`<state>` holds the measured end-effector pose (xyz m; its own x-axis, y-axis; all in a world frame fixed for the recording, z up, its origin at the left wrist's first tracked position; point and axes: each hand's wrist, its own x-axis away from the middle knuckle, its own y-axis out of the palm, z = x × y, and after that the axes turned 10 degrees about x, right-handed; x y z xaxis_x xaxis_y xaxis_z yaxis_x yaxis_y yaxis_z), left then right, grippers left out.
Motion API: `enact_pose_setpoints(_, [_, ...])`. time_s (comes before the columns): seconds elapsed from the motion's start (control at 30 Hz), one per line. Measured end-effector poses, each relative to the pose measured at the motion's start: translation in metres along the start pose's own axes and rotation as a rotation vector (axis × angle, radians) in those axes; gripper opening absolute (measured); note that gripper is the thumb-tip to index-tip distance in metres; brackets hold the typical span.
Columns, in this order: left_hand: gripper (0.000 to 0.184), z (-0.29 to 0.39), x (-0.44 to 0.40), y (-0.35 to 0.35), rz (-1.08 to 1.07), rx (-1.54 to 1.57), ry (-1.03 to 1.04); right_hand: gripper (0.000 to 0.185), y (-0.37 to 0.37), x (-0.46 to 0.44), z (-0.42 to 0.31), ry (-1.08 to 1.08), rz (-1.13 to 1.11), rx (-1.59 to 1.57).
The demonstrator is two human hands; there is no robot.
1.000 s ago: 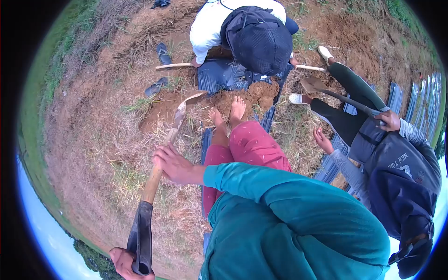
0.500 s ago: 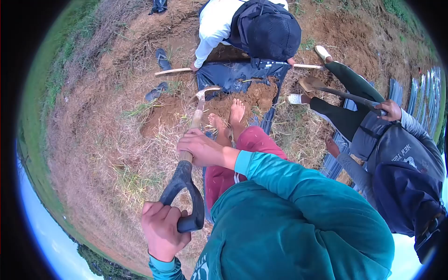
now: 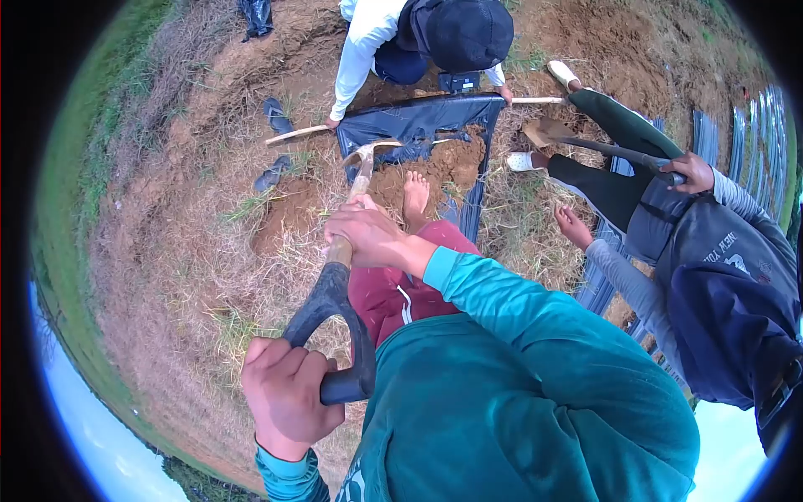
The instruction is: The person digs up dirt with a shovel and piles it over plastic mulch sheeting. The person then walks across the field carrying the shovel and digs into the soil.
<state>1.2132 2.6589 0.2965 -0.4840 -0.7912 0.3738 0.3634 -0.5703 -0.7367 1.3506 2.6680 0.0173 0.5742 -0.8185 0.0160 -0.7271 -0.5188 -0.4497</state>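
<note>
My left hand (image 3: 288, 393) is wrapped around the black D-shaped grip of a shovel (image 3: 322, 305). Further down, my right hand (image 3: 365, 233) closes on its wooden shaft. The metal head of the shovel (image 3: 365, 156) is at the near edge of a black plastic sheet (image 3: 401, 125), beside loose brown soil (image 3: 452, 167); whether it touches the sheet I cannot tell. Across from me, a bent-over person in a white top (image 3: 368, 50) holds a wooden pole (image 3: 297, 135) that runs along the sheet's far edge. One bare foot of mine (image 3: 416, 194) shows beside the soil.
At the right a person in a grey shirt (image 3: 711, 226) holds another shovel (image 3: 615, 152), its blade near the ground. A pair of dark slippers (image 3: 274, 171) lies on dry grass at the left. Plastic-covered strips (image 3: 704, 138) run along the right side.
The person opposite has shifted left in view, the pole and sheet edge with them. My right knee area now covers one foot. The grey-shirted person's free hand has risen.
</note>
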Motion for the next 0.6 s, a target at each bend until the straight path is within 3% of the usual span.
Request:
enact_pose_setpoints(0.1, [0.021,0.002,0.008,0.001,-0.031,0.021,0.014,0.028,0.002,0.012,-0.004,0.114,0.023,0.057])
enact_pose_setpoints(0.17, [0.022,-0.058,-0.006,0.100,0.053,0.052,0.069,0.038,0.030,0.034,0.037,0.269,0.021,0.281])
enact_pose_setpoints(0.2, [0.023,-0.085,-0.013,0.145,0.115,0.064,0.099,0.055,0.047,0.057,0.063,0.410,-0.065,0.393])
enact_pose_setpoints(0.23, [0.023,-0.085,-0.008,0.141,0.117,0.102,0.061,0.065,0.034,0.069,0.061,0.725,-0.274,0.217])
enact_pose_setpoints(0.27, [0.023,-0.086,-0.006,0.135,0.124,0.139,0.043,0.062,0.018,0.085,0.064,0.789,-0.352,0.218])
enact_pose_setpoints(0.3, [0.023,-0.089,-0.002,0.125,0.118,0.177,0.024,0.059,0.008,0.107,0.068,0.861,-0.432,0.206])
enact_pose_setpoints(0.33, [0.022,-0.089,0.007,0.092,0.118,0.135,-0.022,0.052,0.018,0.149,0.095,0.876,-0.330,0.247])
enact_pose_setpoints(0.4, [0.022,-0.089,0.020,0.002,0.084,0.137,-0.173,0.031,-0.026,0.189,0.077,0.998,0.027,0.120])
enact_pose_setpoints(0.47, [0.023,-0.081,0.039,-0.064,0.053,0.171,-0.270,0.023,-0.035,0.255,0.095,1.224,0.163,0.274])
enact_pose_setpoints(0.53, [0.026,-0.065,0.047,-0.104,0.005,0.240,-0.192,0.022,-0.044,0.311,0.107,1.331,0.088,0.475])
enact_pose_setpoints(0.6, [0.027,-0.063,0.056,-0.127,-0.049,0.161,-0.063,0.018,-0.045,0.359,0.102,1.455,0.253,0.215])
